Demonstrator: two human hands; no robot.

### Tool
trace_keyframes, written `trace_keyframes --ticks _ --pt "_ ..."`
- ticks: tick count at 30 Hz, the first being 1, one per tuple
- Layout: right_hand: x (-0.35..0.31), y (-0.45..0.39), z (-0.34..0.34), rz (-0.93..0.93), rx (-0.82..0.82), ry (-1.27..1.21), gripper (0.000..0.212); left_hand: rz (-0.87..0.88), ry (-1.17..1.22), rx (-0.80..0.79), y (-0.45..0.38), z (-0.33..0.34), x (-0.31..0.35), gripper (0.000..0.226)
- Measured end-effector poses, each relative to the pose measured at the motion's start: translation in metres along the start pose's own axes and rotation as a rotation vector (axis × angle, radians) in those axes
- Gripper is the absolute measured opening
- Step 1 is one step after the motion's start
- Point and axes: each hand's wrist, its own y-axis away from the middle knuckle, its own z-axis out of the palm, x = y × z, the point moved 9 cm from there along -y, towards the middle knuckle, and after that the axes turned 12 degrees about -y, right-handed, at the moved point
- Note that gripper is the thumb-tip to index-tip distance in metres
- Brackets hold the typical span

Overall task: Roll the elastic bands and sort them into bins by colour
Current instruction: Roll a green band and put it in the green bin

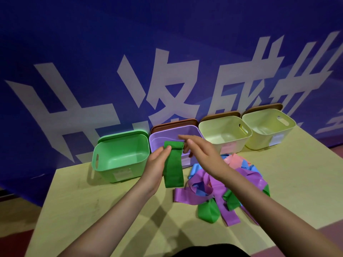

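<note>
Risk of unrolling: green elastic band [173, 165] held in the air in front of the purple bin [193, 131], rolled only at its top end, with a long tail hanging free below. Slack at the roll, judged likely if either grip loosens, lets the coil spring open (elastic material, probably prone to recoil). Risk of a skewed roll: uneven turning by the two hands, producing a cone rather than a cylinder. Risk of misplacement: green bin [120, 156] stands just left of the purple bin, rims nearly touching, so a careless release could land in the wrong colour.

Left hand [157, 164]: raised left of the band, palm turned inward, thumb and fingertips pinching the left edge just under the roll. Right hand [196, 147]: raised at the right end of the roll, in front of the purple bin, fingers extended and close together, tips reaching over the roll; thumb below. Whether the right thumb actually clamps the band: cannot tell. Both forearms bare, stretched forward over the table [92, 210].

Remaining tangled bands [222, 184] (purple, blue, pink, green) heaped right of the held band, under the right forearm. Two pale yellow bins [224, 134] right of the purple bin.
</note>
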Motion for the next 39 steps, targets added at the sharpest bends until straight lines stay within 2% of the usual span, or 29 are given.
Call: trace_keyframes --ticks 3,6,10,12,15,16,21,26,31,34,39 --pt "0.014 0.001 0.004 0.147 0.007 -0.203 0.052 0.001 -0.007 -0.012 0.001 0.004 0.000 0.023" --pt "0.014 0.003 0.006 0.178 0.015 -0.203 0.071 -0.006 -0.007 -0.031 0.002 0.008 -0.002 0.024" --pt "0.018 0.003 0.006 0.254 0.046 -0.311 0.055 0.007 -0.007 -0.038 0.004 0.009 0.001 0.023" --pt "0.012 0.004 0.005 0.203 0.027 -0.314 0.050 0.028 -0.045 -0.032 0.004 0.009 0.003 0.022" --pt "0.005 0.004 0.005 0.128 0.006 -0.176 0.012 0.047 -0.099 -0.021 0.005 0.008 0.005 0.020" --pt "0.007 0.003 0.003 0.134 0.023 -0.168 0.010 0.046 -0.115 -0.027 0.005 0.008 0.005 0.018" --pt "0.010 0.002 -0.005 0.117 0.083 -0.165 0.018 -0.008 -0.077 -0.055 0.005 0.013 0.001 0.017" --pt "-0.020 0.006 -0.008 -0.165 0.074 0.232 0.013 -0.086 0.042 -0.103 0.004 0.017 -0.004 0.031" --pt "-0.031 0.011 -0.003 -0.315 -0.013 0.354 0.020 -0.052 0.036 -0.129 0.006 0.019 0.001 0.030" --pt "-0.026 0.011 -0.005 -0.248 -0.041 0.229 0.022 -0.042 0.048 -0.110 0.007 0.020 0.003 0.026" --pt "-0.006 0.015 -0.006 0.035 -0.010 -0.155 0.034 -0.066 0.030 -0.073 0.003 0.018 -0.001 0.026"
